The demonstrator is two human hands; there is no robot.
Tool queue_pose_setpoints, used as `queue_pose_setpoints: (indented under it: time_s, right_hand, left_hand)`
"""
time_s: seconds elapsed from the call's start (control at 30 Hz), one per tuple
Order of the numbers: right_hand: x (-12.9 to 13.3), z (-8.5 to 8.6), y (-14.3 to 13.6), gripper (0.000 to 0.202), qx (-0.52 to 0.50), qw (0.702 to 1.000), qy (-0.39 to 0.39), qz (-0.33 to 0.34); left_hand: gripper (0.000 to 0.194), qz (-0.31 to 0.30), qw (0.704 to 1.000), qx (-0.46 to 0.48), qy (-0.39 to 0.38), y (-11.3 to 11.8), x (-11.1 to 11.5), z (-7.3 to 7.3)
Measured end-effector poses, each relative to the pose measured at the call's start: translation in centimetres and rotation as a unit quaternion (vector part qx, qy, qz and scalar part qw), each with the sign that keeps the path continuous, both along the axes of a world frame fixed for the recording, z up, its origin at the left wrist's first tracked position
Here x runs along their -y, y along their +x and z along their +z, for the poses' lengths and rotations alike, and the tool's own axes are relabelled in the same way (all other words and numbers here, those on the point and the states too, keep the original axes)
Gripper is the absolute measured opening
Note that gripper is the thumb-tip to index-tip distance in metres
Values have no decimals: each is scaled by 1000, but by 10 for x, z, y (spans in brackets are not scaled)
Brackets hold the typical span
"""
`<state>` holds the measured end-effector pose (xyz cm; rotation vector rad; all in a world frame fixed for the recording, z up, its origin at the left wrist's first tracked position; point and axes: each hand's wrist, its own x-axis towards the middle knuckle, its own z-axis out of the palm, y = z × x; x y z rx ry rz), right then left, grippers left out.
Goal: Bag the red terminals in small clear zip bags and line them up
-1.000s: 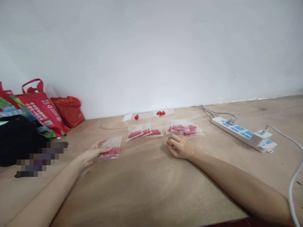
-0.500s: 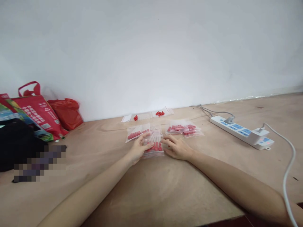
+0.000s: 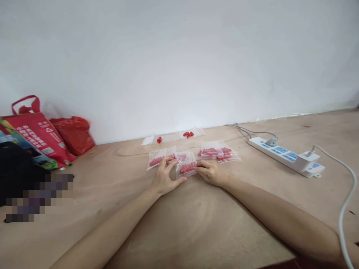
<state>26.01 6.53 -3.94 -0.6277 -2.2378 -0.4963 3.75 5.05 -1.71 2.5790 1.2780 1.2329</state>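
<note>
A clear zip-lock bag (image 3: 187, 167) holding several small red pieces lies between my hands. My right hand (image 3: 211, 172) has its fingers curled and closed on the right edge of this bag. My left hand (image 3: 166, 177) is open at the bag's left side, thumb and fingers spread apart. Its fingertips are over a second bag of red pieces (image 3: 155, 161), which lies behind and to the left. More filled zip-lock bags (image 3: 226, 154) overlap just beyond my right hand.
Near the wall, small red pieces (image 3: 188, 134) lie on flat clear bags (image 3: 169, 138). At right is a white power strip (image 3: 280, 154) with plugs and a cable (image 3: 346, 209). Red bags (image 3: 74, 136) and a black cloth item (image 3: 21, 168) stand at left.
My left hand has let go of the middle bag and opened. The bag has turned slightly and moved a little away from me. My right fingers have closed on its edge.
</note>
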Motion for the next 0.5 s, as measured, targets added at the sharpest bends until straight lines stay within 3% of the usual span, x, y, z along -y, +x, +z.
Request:
queue_pose_setpoints:
  time_s: [0.13,0.27,0.37,0.5]
  right_hand:
    - [4,1,-4,17,-11,1000,-6,-2]
    - [5,0,-5,17,-19,1000,-17,5]
    - [5,1,-4,17,-19,1000,-13,-9]
    - [7,5,-4,19,-14,999,-3,-31]
  left_hand:
    - [26,-75,978,-125,149,-3,4,4]
    - [11,-75,954,-160,241,0,-2,0]
    - [15,-64,954,-170,240,-2,-4,-2]
    - [19,-51,974,-170,141,-2,-2,1]
